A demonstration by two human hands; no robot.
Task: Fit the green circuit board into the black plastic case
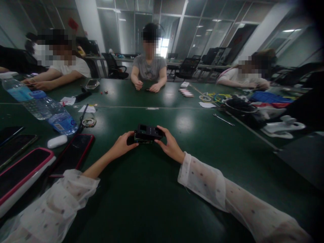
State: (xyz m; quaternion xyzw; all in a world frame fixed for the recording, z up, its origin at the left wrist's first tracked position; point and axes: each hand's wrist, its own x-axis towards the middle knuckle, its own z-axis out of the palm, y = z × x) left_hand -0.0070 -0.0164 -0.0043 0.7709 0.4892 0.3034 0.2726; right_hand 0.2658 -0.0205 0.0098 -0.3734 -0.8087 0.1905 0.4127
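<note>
In the middle of the head view, a black electronics casing (pixel 151 132) is held just over the green table (pixel 152 189). A square opening and a row of small marks show on its upper face. Along its lower edge runs what looks like a circuit board (pixel 143 141). My left hand (pixel 124 143) grips the casing's left end between thumb and fingers. The right end is pinched by my right hand (pixel 170 144), thumb below and fingers on top. Parts of the casing are hidden behind my fingers.
Several phones, one a red-edged phone (pixel 76 152), lie left with a white earbud case (pixel 57 141). Water bottles (pixel 59 116) stand or lean behind them. A wrench (pixel 223 120), cables (pixel 210 98) and a white clamp-like part (pixel 282 127) are right. Across the table sit people (pixel 149 69).
</note>
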